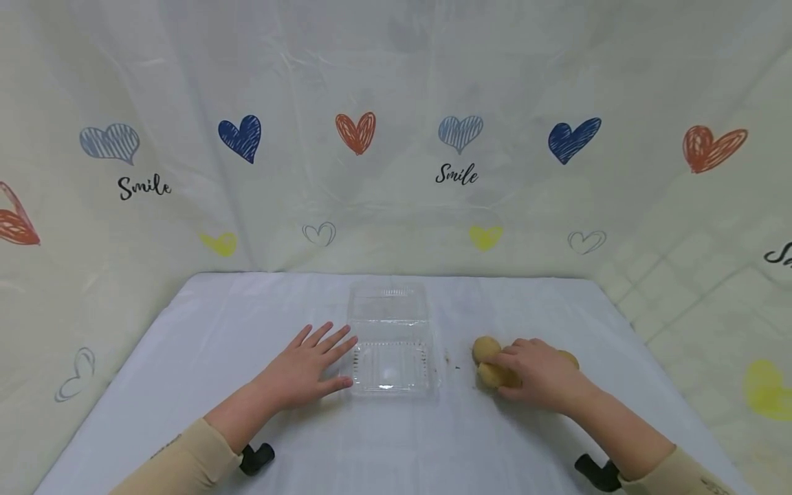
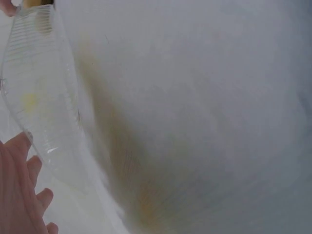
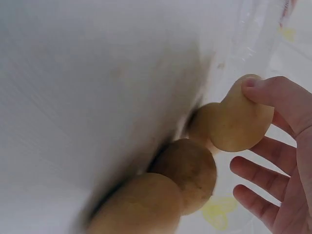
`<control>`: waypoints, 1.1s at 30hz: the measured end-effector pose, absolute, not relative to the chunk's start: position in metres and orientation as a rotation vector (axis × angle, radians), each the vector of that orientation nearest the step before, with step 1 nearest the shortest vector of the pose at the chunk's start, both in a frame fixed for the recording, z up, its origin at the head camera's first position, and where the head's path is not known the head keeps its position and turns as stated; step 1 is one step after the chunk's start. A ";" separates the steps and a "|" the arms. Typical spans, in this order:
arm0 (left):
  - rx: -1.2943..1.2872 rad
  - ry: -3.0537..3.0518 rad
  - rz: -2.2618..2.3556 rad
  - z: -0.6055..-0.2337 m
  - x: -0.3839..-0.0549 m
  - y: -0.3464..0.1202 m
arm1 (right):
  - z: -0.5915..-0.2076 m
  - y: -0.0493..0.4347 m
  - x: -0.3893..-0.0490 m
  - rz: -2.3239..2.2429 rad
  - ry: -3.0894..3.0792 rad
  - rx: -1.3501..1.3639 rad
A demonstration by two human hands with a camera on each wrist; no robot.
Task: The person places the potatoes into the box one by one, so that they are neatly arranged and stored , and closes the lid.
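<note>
My right hand (image 1: 544, 375) pinches a pale potato (image 3: 241, 124) between thumb and forefinger, the other fingers standing apart from it. Right behind this one sits another potato (image 1: 487, 349). Closer to the wrist lie a browner potato (image 3: 187, 170) and a paler one (image 3: 141, 207), next to each other. My left hand (image 1: 309, 368) has its fingers spread at the left side of a clear plastic clamshell box (image 1: 390, 392). Its thumb touches or nearly touches the rim. The box stands with its lid (image 1: 388, 302) laid back, and no potato shows inside it.
A white cloth covers the table (image 1: 396, 447). Small brown specks (image 1: 457, 367) lie between box and potatoes. A hanging sheet (image 1: 396, 206) printed with hearts and "Smile" closes off the back and sides. Black wrist mounts (image 1: 256, 458) show below both forearms.
</note>
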State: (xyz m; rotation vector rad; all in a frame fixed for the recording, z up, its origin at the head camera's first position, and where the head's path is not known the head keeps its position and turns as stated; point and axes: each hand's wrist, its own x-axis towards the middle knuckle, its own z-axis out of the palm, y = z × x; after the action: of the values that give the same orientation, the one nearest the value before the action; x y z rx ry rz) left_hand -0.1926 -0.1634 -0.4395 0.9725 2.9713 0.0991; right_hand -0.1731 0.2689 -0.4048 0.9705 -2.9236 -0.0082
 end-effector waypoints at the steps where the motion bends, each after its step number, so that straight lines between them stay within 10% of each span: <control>1: 0.975 2.971 0.100 -0.439 -0.192 -0.163 | -0.403 0.269 -0.173 0.019 -2.911 0.973; 33: 0.947 2.954 0.120 -0.440 -0.193 -0.161 | -0.380 0.148 -0.222 0.292 -3.060 1.222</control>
State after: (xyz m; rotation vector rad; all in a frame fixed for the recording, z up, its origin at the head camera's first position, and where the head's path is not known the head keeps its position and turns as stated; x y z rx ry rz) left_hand -0.1932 -0.1610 -0.4395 0.9465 2.9537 0.1200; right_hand -0.2224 0.1479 -0.3801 1.2224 -3.0597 0.2915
